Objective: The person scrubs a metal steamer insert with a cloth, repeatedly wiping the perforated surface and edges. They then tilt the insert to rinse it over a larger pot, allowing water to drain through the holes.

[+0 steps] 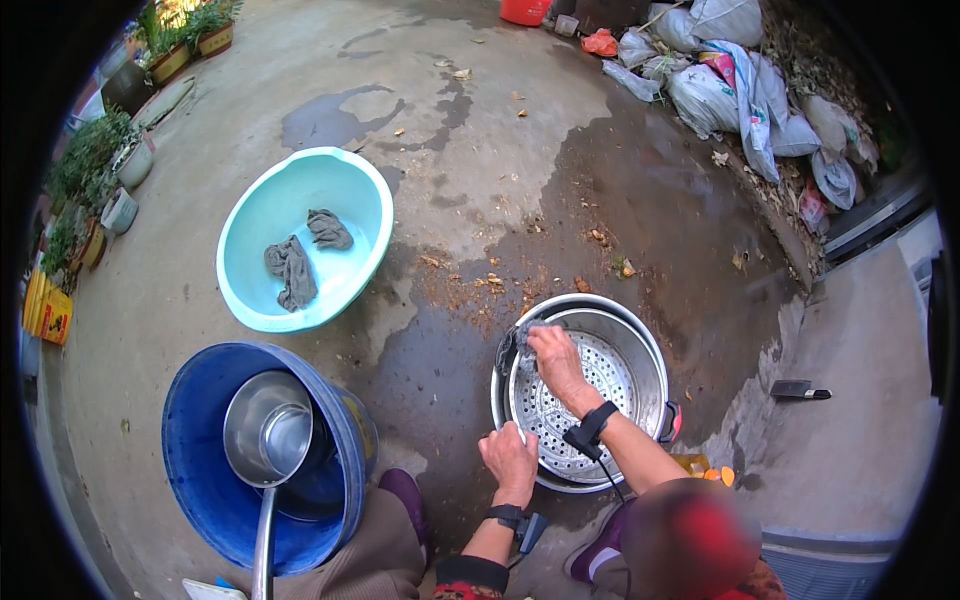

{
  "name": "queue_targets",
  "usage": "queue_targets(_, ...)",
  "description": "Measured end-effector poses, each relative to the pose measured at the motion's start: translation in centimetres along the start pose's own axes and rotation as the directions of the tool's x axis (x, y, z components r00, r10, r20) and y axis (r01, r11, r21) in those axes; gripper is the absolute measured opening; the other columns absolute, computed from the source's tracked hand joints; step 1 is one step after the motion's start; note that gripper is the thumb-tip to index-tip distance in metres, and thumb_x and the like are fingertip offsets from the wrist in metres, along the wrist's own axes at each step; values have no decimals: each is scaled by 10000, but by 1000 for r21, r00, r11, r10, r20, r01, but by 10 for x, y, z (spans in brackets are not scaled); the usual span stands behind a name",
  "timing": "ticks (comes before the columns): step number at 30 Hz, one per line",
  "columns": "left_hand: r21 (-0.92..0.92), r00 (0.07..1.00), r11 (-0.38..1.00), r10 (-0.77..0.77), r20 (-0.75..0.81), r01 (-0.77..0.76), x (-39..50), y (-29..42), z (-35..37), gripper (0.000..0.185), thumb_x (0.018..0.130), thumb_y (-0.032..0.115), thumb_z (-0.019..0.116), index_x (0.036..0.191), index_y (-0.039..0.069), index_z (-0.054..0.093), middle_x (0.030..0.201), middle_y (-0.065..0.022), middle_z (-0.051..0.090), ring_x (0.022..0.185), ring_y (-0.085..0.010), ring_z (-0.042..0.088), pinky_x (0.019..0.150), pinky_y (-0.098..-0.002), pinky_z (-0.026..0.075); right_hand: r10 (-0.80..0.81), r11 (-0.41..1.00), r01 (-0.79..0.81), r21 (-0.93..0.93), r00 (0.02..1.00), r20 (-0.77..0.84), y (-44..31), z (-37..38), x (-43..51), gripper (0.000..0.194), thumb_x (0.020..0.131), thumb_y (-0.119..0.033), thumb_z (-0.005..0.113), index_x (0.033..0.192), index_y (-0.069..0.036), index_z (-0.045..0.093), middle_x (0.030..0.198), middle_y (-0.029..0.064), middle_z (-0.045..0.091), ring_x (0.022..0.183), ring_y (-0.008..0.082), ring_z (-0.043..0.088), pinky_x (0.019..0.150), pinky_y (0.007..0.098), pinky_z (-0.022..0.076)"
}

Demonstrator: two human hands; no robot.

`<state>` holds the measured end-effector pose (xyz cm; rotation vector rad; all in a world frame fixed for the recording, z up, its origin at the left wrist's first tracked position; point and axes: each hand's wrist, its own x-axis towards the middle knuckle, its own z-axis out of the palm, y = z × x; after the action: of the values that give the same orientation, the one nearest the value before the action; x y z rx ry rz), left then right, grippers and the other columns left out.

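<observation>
A metal steamer basket (641, 360) with a perforated bottom sits tilted inside a larger metal pot (660, 352) on the wet ground. My right hand (559, 367) presses a dark grey cloth (510, 349) against the basket's far-left rim. At the near-left edge, my left hand (510, 459) grips the rim of the basket; its fingertips are partly hidden. One red-trimmed handle (675, 421) of the pot shows on the right. Left of the pot, a turquoise plastic basin (247, 217) holds two grey rags (292, 274).
A blue bucket (187, 450) stands near my leg, with a long-handled metal ladle (266, 427) in it. A cleaver-like knife (801, 390) lies on the concrete at right. Bottles with orange caps (712, 474) are close to my right foot. Filled plastic bags (705, 97) line the far right.
</observation>
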<state>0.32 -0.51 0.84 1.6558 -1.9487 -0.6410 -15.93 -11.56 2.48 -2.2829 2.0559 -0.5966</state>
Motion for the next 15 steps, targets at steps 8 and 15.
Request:
queue_targets(8, -20, 1000, 1000, -4, 5, 5, 0, 1, 0, 204, 727, 168, 711, 724, 70, 533, 674, -119, 563, 732, -302, 561, 707, -424, 397, 15, 1000, -15, 5, 1000, 6, 0, 0, 1, 211, 742, 59, 583, 923, -16, 660, 1062, 90, 634, 996, 289, 577, 874, 394, 489)
queue_targets(15, -32, 1000, 1000, -2, -7, 2, 0, 1, -1, 204, 719, 155, 716, 718, 66, 533, 659, -121, 556, 709, -309, 561, 691, -433, 399, 5, 997, -2, -72, 999, 44, 1, -1, 1, 218, 732, 44, 600, 927, -22, 672, 1072, 98, 641, 1006, 290, 579, 874, 389, 485)
